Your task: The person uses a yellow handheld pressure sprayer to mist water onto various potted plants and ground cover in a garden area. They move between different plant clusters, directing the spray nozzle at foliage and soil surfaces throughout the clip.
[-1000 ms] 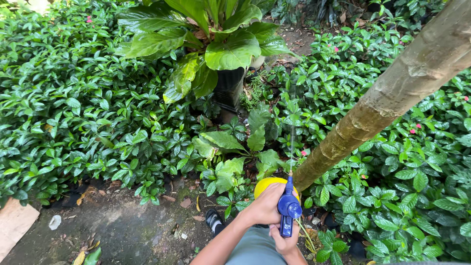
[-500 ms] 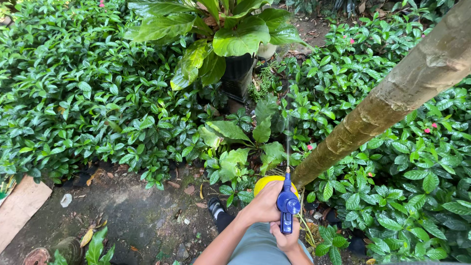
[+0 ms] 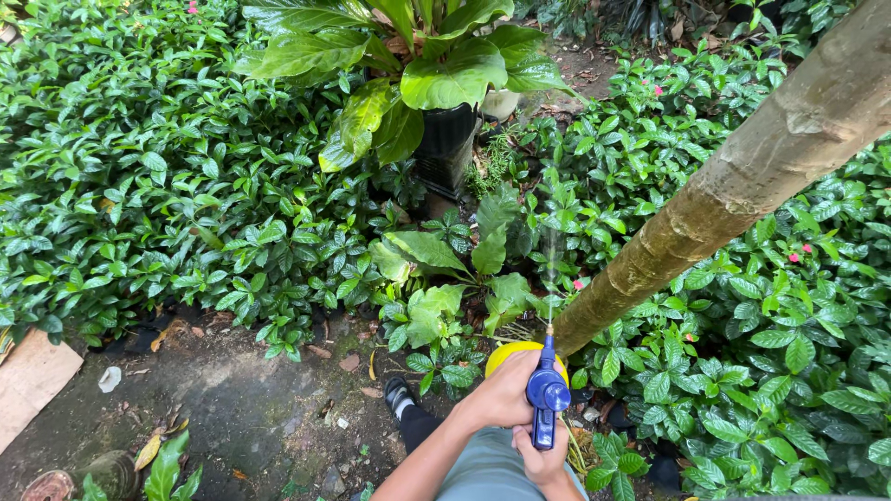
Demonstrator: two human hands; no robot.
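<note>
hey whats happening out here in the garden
A person is holding a hand sprayer over a bed of low green plants. The left hand grips the sprayer's yellow bottle, and the right hand is wrapped around the blue pump head at its trigger. A thin jet of water shoots forward from the nozzle toward the broad-leaved plants in front. A black pot with a large-leafed plant stands further back, and a slanted tree trunk rises on the right.

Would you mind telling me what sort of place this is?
Most likely a garden bed outdoors: dense green groundcover, a slanting tree trunk, a large-leaved plant in a black pot, and bare soil underfoot.
</note>
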